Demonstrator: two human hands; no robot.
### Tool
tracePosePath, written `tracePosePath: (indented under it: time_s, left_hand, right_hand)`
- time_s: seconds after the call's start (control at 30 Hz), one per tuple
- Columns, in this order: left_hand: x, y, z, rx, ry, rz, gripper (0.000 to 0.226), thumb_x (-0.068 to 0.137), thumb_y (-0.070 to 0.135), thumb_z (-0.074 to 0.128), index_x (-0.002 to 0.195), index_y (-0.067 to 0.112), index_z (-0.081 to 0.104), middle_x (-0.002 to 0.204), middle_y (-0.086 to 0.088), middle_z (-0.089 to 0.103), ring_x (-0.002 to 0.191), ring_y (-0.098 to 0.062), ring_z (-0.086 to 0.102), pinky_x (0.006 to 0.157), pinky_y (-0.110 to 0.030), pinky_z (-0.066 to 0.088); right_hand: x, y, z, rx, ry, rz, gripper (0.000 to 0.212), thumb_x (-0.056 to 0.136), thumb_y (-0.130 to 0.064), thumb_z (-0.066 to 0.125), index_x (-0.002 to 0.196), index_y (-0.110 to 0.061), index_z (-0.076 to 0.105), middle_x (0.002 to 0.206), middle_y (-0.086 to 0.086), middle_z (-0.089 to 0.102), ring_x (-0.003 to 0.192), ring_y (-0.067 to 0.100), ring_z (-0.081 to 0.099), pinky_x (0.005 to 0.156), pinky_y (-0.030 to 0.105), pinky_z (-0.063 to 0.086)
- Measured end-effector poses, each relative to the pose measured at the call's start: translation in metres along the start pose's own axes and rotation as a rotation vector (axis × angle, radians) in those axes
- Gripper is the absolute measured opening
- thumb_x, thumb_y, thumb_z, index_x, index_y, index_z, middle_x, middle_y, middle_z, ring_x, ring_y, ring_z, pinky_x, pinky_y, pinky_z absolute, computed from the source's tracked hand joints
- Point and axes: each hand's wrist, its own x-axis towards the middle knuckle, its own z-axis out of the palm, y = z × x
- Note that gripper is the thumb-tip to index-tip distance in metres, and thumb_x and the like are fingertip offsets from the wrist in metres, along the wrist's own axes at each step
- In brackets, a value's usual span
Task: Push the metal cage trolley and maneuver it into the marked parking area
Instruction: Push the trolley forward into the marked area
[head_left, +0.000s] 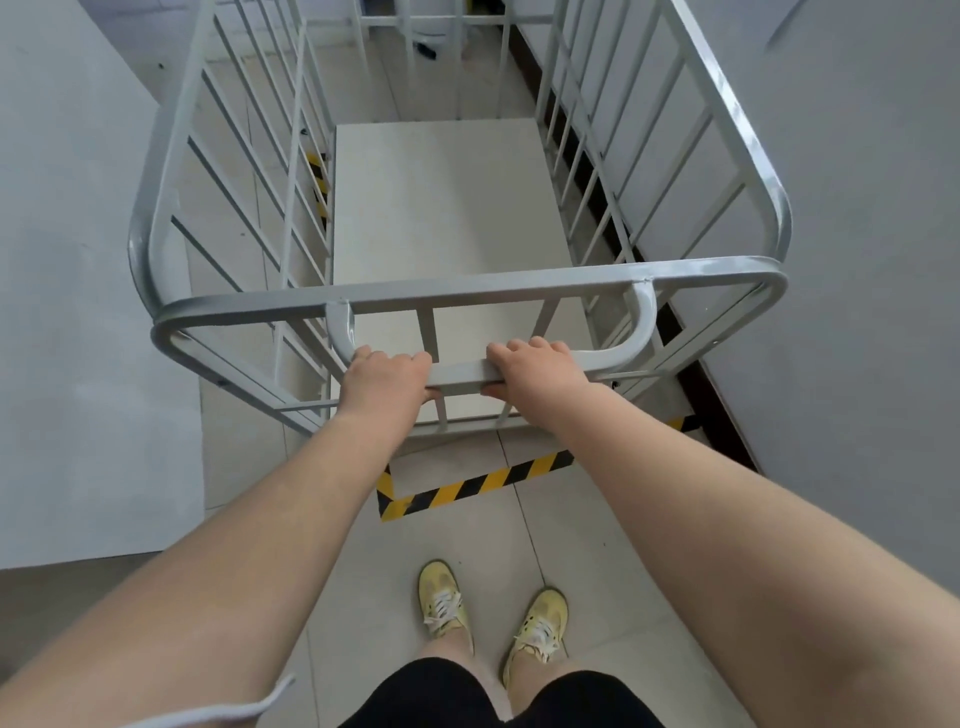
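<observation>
A grey metal cage trolley (467, 291) with barred sides and a pale flat deck stands right in front of me. My left hand (384, 376) and my right hand (537, 366) both grip its low handle bar (460, 373), a short gap between them. Black-and-yellow striped tape (478, 486) marks the parking area on the tiled floor. One corner of the tape shows just behind the trolley's near end, and another strip (318, 182) runs along its left side. The trolley covers most of the marked area.
A grey wall (857, 260) runs close along the trolley's right side, with a dark skirting board at its foot. A grey panel (78, 260) stands close on the left. My feet in yellow shoes (491, 618) stand on the tiles behind the tape. Small objects lie beyond the trolley's far end.
</observation>
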Motion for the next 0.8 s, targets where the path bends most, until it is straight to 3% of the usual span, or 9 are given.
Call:
tracePosePath:
  time_s: [0.43,0.53,0.63,0.7,0.8]
  left_hand:
    - [-0.005,0.004,0.001,-0.035,0.012,-0.030,0.034,0.098,0.038,0.041,0.115,0.010,0.050,0.114,-0.009,0.063,0.108,-0.030,0.054,0.093,-0.036,0.042]
    - [-0.008,0.007,0.006,-0.103,0.099,0.026,0.041,0.097,0.039,0.043,0.130,0.015,0.044,0.123,-0.006,0.058,0.113,-0.027,0.053,0.101,-0.036,0.038]
    - [-0.011,0.018,0.009,-0.185,0.217,0.129,0.051,0.097,0.039,0.043,0.143,0.020,0.034,0.130,-0.002,0.054,0.116,-0.022,0.052,0.096,-0.032,0.042]
    - [-0.007,0.025,0.006,-0.184,0.225,0.129,0.048,0.098,0.036,0.042,0.144,0.024,0.033,0.128,-0.001,0.054,0.112,-0.023,0.054,0.083,-0.032,0.047]
    - [0.004,0.028,-0.001,-0.099,0.197,0.126,0.030,0.100,0.029,0.041,0.128,0.022,0.048,0.114,-0.003,0.059,0.098,-0.024,0.058,0.062,-0.030,0.040]
  right_hand:
    - [-0.007,0.001,0.009,0.012,0.052,-0.005,0.037,0.099,-0.041,0.041,0.126,-0.017,0.043,0.120,0.005,0.054,0.112,0.027,0.049,0.098,0.035,0.034]
    - [-0.016,0.007,0.013,0.070,0.156,-0.022,0.046,0.096,-0.044,0.044,0.135,-0.019,0.041,0.130,0.004,0.051,0.120,0.027,0.046,0.106,0.035,0.030]
    - [-0.030,0.028,0.009,0.133,0.293,0.014,0.051,0.094,-0.046,0.049,0.138,-0.022,0.043,0.134,0.000,0.052,0.125,0.023,0.046,0.111,0.035,0.027]
    - [-0.033,0.042,0.008,0.059,0.267,0.013,0.045,0.093,-0.047,0.048,0.132,-0.024,0.051,0.123,-0.002,0.060,0.114,0.022,0.055,0.100,0.033,0.039]
    - [-0.025,0.048,0.000,0.006,0.152,0.042,0.035,0.096,-0.046,0.045,0.118,-0.023,0.059,0.099,0.000,0.066,0.092,0.021,0.062,0.064,0.030,0.046]
